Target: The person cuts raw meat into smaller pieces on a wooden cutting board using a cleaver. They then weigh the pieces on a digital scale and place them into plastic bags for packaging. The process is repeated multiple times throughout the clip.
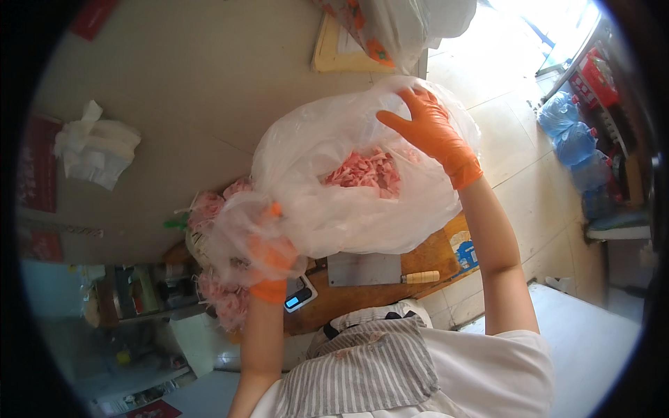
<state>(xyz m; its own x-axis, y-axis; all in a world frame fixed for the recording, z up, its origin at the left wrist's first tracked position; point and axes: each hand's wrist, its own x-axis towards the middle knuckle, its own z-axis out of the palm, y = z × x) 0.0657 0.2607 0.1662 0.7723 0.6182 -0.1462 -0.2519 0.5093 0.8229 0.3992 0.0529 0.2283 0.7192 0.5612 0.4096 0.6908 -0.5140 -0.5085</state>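
A large translucent plastic bag [324, 219] lies wide at its mouth before me, with chopped pink meat-like pieces [366, 172] inside. My left hand [272, 256], in an orange glove, is seen through a gathered part of thin plastic at the bag's left; whether its fingers grip the plastic is hidden. My right hand [426, 123], also orange-gloved, rests at the bag's far right rim, thumb and fingers spread. Nearer my body lie a cleaver [366, 269] with a wooden handle and a small digital scale [300, 293], on a wooden surface [334, 305].
Pink net-like bundles [225, 300] lie beside my left hand. A filled bag with orange print [387, 31] stands at the far side. Large blue water bottles [572, 133] line the right. A crumpled white plastic bag [99, 146] is at left, shelves [146, 298] below it.
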